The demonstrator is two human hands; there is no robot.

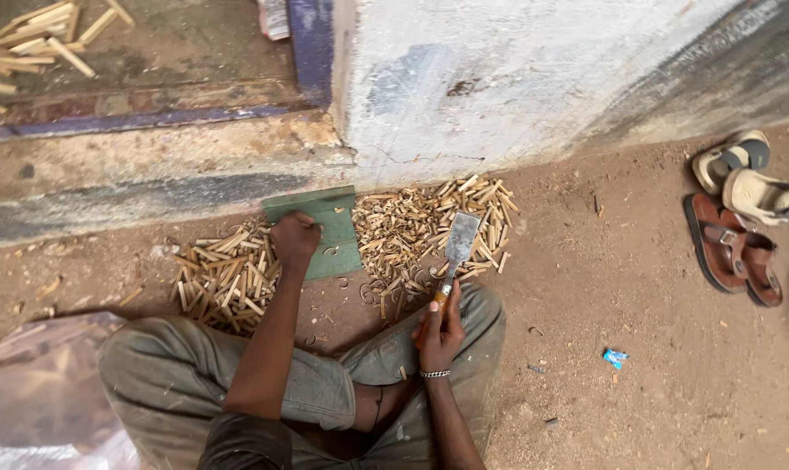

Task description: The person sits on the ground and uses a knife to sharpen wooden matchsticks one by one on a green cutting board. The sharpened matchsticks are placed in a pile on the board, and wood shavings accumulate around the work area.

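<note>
Woodworker seated cross-legged on the dirt floor (638,409), right hand (441,335) with fingers wrapped around the handle of a broad chisel (458,248), blade raised over a heap of curled shavings and offcuts (412,231). Left hand (295,239) rests closed, fingers pressed together, on a green board (334,228) set against the whitewashed wall (499,87). A sizeable pile of cut wooden sticks (225,278) lies just left of the board, suggesting much work is finished; what remains cannot be told. Sandals (738,218) sit well apart.

chisel (457,252): broad flat blade, wooden handle, blade forward | green board (323,228): flat on ground
</note>
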